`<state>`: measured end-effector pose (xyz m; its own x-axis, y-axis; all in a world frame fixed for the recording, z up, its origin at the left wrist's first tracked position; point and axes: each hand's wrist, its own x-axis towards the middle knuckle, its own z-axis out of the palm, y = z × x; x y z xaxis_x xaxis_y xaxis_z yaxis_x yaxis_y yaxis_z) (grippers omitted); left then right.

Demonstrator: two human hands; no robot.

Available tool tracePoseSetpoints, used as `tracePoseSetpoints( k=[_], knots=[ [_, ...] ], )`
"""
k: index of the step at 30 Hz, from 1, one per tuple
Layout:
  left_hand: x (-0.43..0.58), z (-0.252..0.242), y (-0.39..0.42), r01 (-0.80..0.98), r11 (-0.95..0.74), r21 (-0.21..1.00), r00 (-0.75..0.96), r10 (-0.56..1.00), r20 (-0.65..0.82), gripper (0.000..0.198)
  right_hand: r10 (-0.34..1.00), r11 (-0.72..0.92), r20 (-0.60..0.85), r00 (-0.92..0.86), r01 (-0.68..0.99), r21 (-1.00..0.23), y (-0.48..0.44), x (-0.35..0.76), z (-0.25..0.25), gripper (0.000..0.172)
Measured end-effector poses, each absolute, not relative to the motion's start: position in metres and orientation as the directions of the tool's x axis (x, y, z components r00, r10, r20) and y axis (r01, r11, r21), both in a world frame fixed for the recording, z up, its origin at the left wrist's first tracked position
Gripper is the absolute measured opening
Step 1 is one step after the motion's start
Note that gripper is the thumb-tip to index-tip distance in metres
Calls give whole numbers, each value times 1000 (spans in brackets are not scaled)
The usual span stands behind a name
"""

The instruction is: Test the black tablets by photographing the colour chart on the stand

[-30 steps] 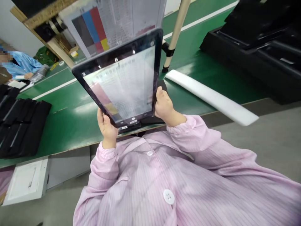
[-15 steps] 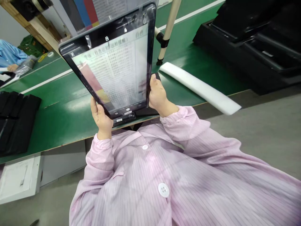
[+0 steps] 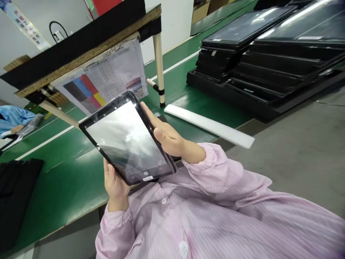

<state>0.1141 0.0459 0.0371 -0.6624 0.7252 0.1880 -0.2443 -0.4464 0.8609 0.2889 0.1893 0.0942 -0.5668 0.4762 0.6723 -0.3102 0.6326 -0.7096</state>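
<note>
I hold a black tablet tilted up in front of me, its glossy screen pale with glare. My left hand grips its lower left edge, fingers closed behind it. My right hand supports the right edge, fingers stretched along the side and thumb near the frame. Behind the tablet a printed sheet with coloured blocks and a table of text hangs from a raised shelf.
A green bench runs across in front of me. A long white foam strip lies on it to the right. Stacked black trays fill the far right. Black pouches lie at the left. A person in blue works far left.
The tablet has dropped lower and tilted flatter, so its screen no longer shows the chart. My right hand's fingers now stretch along the edge. My view has lifted, showing the shelf and trays.
</note>
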Motion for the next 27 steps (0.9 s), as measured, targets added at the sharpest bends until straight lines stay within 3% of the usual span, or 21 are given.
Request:
tracePoseSetpoints(
  k=[6, 8, 10, 12, 15, 17, 19, 22, 27],
  knots=[
    [127, 32, 61, -276, -347, 896, -667, 741, 82, 42, 598, 683, 569, -564, -13, -730, 208, 305, 81, 73],
    [133, 27, 66, -301, -299, 905, -677, 736, 17, 45, 633, 646, 543, -552, -10, -763, 218, 308, 73, 72],
    [142, 23, 74, -383, -216, 898, -661, 743, -103, 48, 703, 505, 491, -514, -126, -854, 229, 308, 62, 72],
    [152, 19, 87, -478, -115, 871, -613, 753, -237, 50, 816, 228, 334, -472, -267, -936, 242, 306, 46, 76],
    [164, 13, 110, -524, 24, 852, -550, 753, -360, 47, 917, -147, 7, -399, -353, -924, 260, 305, 15, 80],
    [167, 6, 123, -457, 115, 882, -539, 754, -377, 46, 931, -241, -112, -347, -353, -904, 269, 307, -4, 79],
    [166, -1, 130, -320, 221, 921, -538, 759, -368, 48, 938, -259, -151, -313, -340, -904, 275, 309, -20, 81],
    [161, -10, 127, -165, 337, 927, -502, 781, -373, 53, 968, -164, -97, -233, -288, -944, 282, 310, -37, 89],
    [143, -10, 107, 80, 283, 956, -350, 906, -239, 62, 988, 9, 30, -151, -144, -989, 290, 318, -47, 88]
  ],
)
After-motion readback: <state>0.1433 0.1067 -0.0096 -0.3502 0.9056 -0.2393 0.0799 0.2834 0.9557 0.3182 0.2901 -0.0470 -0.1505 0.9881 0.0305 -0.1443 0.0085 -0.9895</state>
